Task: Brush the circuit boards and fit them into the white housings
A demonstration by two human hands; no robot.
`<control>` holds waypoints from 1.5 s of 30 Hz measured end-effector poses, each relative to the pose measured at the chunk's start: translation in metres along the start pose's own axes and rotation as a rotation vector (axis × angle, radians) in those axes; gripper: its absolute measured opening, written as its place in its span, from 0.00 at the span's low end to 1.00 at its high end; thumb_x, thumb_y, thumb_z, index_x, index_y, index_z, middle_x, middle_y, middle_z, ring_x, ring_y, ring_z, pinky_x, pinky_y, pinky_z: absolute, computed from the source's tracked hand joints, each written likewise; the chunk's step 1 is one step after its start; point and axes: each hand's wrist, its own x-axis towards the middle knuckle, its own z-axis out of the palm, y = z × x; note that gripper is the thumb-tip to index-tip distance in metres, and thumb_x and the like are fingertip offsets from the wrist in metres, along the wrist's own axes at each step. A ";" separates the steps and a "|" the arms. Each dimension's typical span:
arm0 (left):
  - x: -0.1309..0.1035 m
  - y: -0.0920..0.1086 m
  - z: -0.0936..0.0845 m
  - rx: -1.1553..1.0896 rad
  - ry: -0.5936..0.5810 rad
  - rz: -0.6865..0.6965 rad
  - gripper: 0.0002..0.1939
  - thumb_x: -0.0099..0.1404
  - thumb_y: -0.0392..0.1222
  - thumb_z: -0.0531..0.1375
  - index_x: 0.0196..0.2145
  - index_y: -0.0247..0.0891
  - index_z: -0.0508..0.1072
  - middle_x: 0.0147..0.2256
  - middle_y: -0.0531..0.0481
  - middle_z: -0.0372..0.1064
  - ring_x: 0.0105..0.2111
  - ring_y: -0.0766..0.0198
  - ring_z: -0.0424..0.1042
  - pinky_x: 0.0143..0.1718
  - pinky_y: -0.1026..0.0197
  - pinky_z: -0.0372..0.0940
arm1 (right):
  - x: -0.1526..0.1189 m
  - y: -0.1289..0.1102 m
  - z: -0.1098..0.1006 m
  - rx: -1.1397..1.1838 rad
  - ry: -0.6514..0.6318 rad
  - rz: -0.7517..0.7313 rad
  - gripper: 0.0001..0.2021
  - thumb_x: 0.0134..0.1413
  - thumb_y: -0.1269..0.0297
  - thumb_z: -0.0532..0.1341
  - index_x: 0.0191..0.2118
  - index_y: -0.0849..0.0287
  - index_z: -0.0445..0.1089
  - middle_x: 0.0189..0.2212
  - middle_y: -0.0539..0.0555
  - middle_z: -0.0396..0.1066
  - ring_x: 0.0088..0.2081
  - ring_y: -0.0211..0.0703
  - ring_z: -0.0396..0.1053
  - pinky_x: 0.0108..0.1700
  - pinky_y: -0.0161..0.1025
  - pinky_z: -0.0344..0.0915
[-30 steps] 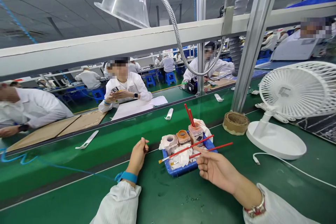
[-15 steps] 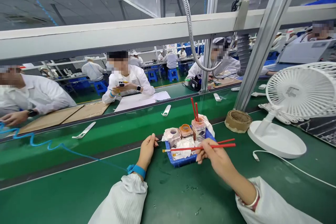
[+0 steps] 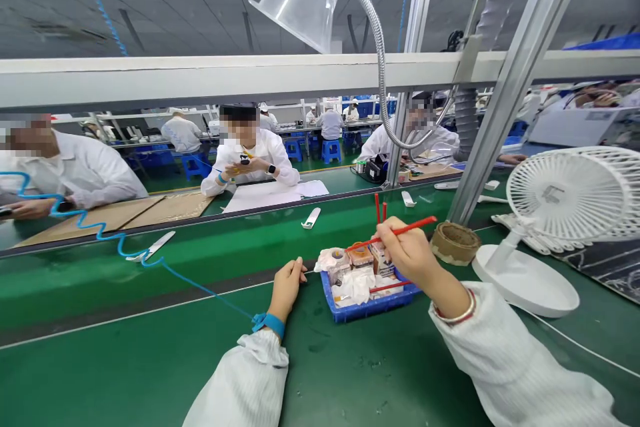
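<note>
Hands first, from the left: left hand (image 3: 287, 287) rests loosely curled on the green desk (image 3: 150, 360), holding nothing, just beside the blue tray (image 3: 367, 310). Right hand (image 3: 410, 253) pinches a red brush (image 3: 397, 232) over the tray's small jars (image 3: 360, 255), its tip seemingly dipping into one. Withdrawing it calls for a steady lift.

The green bench (image 3: 150, 360) carries a blue tray (image 3: 367, 310), a white fan (image 3: 560, 213) and what looks like a tape roll (image 3: 455, 243).
</note>
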 end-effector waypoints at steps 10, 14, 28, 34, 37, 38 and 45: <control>0.002 -0.003 -0.003 0.036 -0.017 0.008 0.22 0.59 0.58 0.53 0.19 0.39 0.69 0.16 0.53 0.64 0.20 0.63 0.62 0.25 0.64 0.54 | 0.041 -0.017 0.040 -0.242 -0.410 -0.034 0.14 0.60 0.63 0.49 0.24 0.59 0.59 0.20 0.49 0.65 0.24 0.37 0.64 0.30 0.33 0.55; 0.003 -0.004 -0.004 0.041 -0.010 0.012 0.21 0.59 0.57 0.53 0.19 0.39 0.69 0.16 0.53 0.64 0.20 0.63 0.63 0.25 0.63 0.54 | 0.034 -0.030 0.012 -0.323 -0.396 -0.052 0.14 0.62 0.61 0.45 0.29 0.59 0.61 0.23 0.51 0.66 0.26 0.39 0.64 0.31 0.34 0.56; 0.002 -0.004 -0.004 0.041 -0.010 0.012 0.22 0.60 0.57 0.51 0.20 0.39 0.68 0.16 0.54 0.64 0.21 0.63 0.63 0.26 0.63 0.55 | 0.007 -0.046 -0.008 -0.463 -0.418 -0.221 0.16 0.63 0.57 0.44 0.30 0.59 0.62 0.26 0.51 0.66 0.27 0.37 0.63 0.30 0.34 0.56; 0.001 -0.001 -0.004 0.038 -0.008 0.014 0.23 0.60 0.58 0.50 0.20 0.38 0.68 0.16 0.54 0.63 0.21 0.64 0.63 0.27 0.63 0.55 | -0.002 -0.053 -0.012 -0.479 -0.412 -0.301 0.17 0.64 0.59 0.41 0.29 0.59 0.59 0.26 0.51 0.64 0.28 0.38 0.62 0.34 0.37 0.57; 0.000 0.000 -0.004 0.036 -0.001 0.018 0.23 0.60 0.58 0.51 0.20 0.38 0.68 0.16 0.55 0.64 0.21 0.64 0.63 0.27 0.64 0.55 | -0.012 -0.055 -0.009 -0.485 -0.464 -0.363 0.15 0.64 0.63 0.41 0.29 0.59 0.58 0.25 0.51 0.64 0.27 0.38 0.60 0.34 0.37 0.57; 0.000 0.000 -0.004 0.035 0.002 0.019 0.23 0.60 0.58 0.51 0.20 0.38 0.68 0.16 0.55 0.64 0.21 0.64 0.63 0.27 0.64 0.55 | -0.017 -0.056 -0.009 -0.489 -0.485 -0.379 0.14 0.64 0.64 0.42 0.29 0.59 0.58 0.25 0.51 0.63 0.26 0.37 0.60 0.32 0.37 0.57; 0.001 -0.002 -0.005 0.035 0.013 0.023 0.23 0.59 0.59 0.51 0.20 0.38 0.69 0.16 0.54 0.64 0.21 0.63 0.64 0.26 0.63 0.56 | -0.044 -0.053 -0.014 -0.494 -0.510 -0.525 0.10 0.61 0.72 0.46 0.30 0.61 0.59 0.24 0.52 0.62 0.26 0.37 0.56 0.27 0.34 0.54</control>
